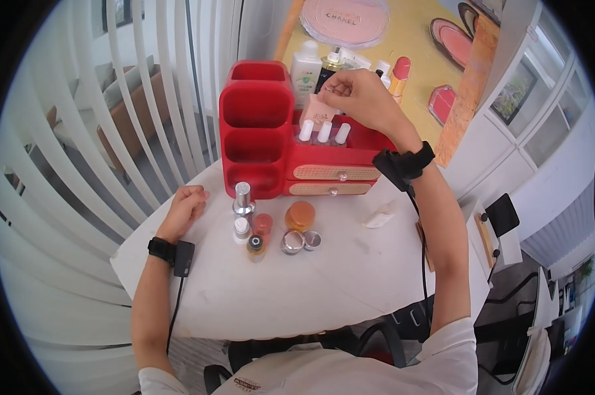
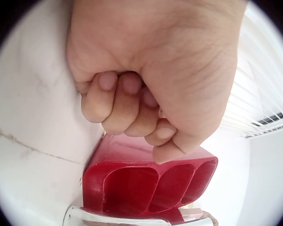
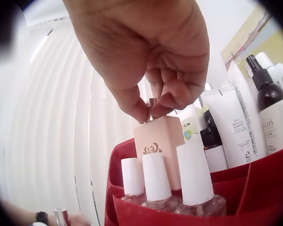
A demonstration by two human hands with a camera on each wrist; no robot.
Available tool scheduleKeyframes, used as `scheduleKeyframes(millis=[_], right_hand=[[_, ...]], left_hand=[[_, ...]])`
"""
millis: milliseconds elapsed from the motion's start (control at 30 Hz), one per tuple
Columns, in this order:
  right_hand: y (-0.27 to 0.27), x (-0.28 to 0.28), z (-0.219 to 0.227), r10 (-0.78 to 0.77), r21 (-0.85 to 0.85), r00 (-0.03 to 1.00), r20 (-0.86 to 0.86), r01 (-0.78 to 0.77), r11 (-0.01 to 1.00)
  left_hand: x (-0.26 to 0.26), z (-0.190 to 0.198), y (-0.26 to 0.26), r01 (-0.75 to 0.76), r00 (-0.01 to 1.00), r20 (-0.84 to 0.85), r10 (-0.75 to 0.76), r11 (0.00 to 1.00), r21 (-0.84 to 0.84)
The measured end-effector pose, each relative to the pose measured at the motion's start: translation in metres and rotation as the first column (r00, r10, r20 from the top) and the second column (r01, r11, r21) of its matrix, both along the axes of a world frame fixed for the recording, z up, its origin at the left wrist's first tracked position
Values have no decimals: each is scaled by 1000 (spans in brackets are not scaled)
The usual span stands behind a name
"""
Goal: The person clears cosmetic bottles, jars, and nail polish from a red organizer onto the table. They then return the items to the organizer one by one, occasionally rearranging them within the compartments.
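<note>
My right hand (image 1: 360, 95) pinches the metallic top of a peach-pink perfume bottle (image 3: 159, 139), square-shouldered with a rose emblem. The bottle stands upright behind a row of three white-capped nail polish bottles (image 3: 195, 174) in the red organizer (image 1: 333, 157); its base is hidden by them. My left hand (image 1: 185, 209) rests on the white table, left of the organizer, fingers curled into the palm and holding nothing. In the left wrist view, the organizer's red compartments (image 2: 177, 188) lie beyond its knuckles.
Before the organizer stand a silver-capped bottle (image 1: 243, 197), small bottles and jars (image 1: 293, 241), and an orange round container (image 1: 300, 215). A small whitish item (image 1: 380, 215) lies to the right. A white lotion bottle (image 1: 305, 72), a tube (image 3: 231, 127) and a dark spray bottle (image 3: 271, 101) stand behind.
</note>
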State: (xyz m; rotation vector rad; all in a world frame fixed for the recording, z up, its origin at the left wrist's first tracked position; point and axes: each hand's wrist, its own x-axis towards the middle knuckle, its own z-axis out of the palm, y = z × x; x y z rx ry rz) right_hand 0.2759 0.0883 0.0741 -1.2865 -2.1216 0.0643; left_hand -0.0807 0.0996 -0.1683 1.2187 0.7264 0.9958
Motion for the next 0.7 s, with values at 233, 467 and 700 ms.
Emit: scheduleKeyframes(millis=[233, 467, 700], right_hand=[[2, 0, -5, 47, -24, 999, -4, -47, 999], [5, -2, -4, 42, -21, 999, 35, -42, 999], [0, -6, -2, 62, -110, 998, -8, -63, 992]], left_hand=[[0, 2, -1, -3, 1000, -7, 3, 1000, -3], [0, 0, 0, 5, 1000, -7, -5, 1000, -5], [0, 2, 0, 5, 1000, 0, -4, 1000, -25]])
